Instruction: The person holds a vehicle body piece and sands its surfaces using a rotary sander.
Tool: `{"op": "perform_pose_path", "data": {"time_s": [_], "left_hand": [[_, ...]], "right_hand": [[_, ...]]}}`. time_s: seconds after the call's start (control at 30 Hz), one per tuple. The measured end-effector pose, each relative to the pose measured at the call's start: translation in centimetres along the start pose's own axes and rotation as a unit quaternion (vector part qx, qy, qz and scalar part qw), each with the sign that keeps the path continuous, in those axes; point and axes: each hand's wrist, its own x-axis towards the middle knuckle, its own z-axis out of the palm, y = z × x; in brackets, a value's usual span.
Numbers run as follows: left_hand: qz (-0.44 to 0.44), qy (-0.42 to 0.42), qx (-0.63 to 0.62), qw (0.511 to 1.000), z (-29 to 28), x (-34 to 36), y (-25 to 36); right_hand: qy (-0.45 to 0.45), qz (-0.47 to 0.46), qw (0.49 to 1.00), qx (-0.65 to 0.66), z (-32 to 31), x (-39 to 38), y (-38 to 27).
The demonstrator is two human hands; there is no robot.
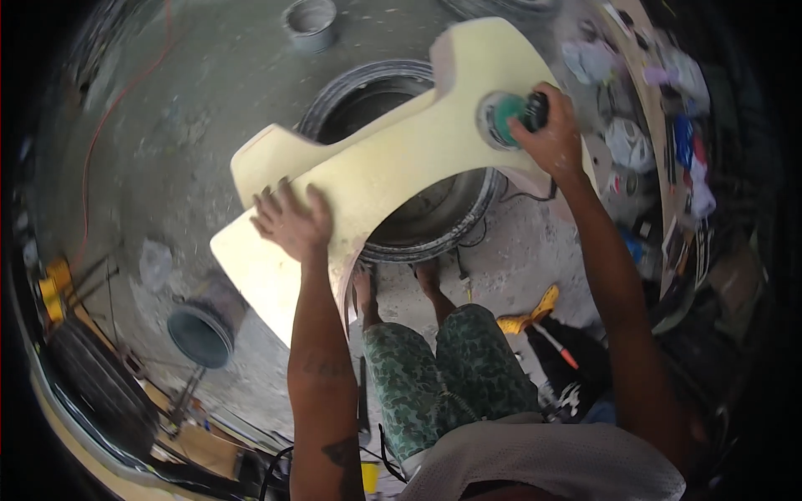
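A large cream-coloured curved panel [388, 179], shaped like a vehicle fender or bumper, rests across a black tire [434, 242] on the floor. My left hand [292, 221] lies flat on the panel's left part with its fingers spread. On the panel's upper right, my right hand [553, 138] is wrapped round a green and black power sander [507, 119]. The sander's round pad is against the panel's surface. A dark cord shows below the panel's right side.
A bucket [200, 334] lies tilted at the left, and a grey pail [310, 25] stands at the far side. An orange cord [90, 150] runs over the concrete floor. Plastic bags [628, 144] and clutter line the right. Another person's yellow shoe [545, 302] shows near my legs.
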Motion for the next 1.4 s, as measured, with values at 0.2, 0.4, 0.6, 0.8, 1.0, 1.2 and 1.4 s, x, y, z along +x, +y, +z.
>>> {"op": "perform_pose_path", "data": {"time_s": [0.2,0.4,0.6,0.8,1.0,1.2,1.4], "left_hand": [[0.020,0.012,0.009,1.000,0.5,-0.2,0.6],[0.015,-0.010,0.022,1.000,0.5,-0.1,0.3],[0.046,0.007,0.036,0.998,1.0,-0.3,0.0],[0.045,0.025,0.068,0.996,1.7,-0.4,-0.3],[0.051,0.020,0.061,0.997,1.7,-0.2,-0.6],[0.050,0.028,0.078,0.995,1.5,-0.3,-0.1],[0.060,0.029,0.085,0.994,1.7,-0.1,-0.4]], "right_hand": [[-0.040,0.112,0.993,-0.007,-0.4,0.7,-1.1],[-0.060,0.129,0.990,-0.016,-0.6,0.6,-1.4],[-0.067,0.144,0.987,-0.036,-1.1,0.4,-0.5],[-0.056,0.154,0.986,-0.028,-1.0,0.4,1.2],[-0.106,0.059,0.992,0.031,-1.5,-1.7,0.0],[-0.050,0.095,0.992,0.074,0.6,-4.2,-6.4],[0.022,0.129,0.983,0.125,3.4,-4.2,-11.9]]}}
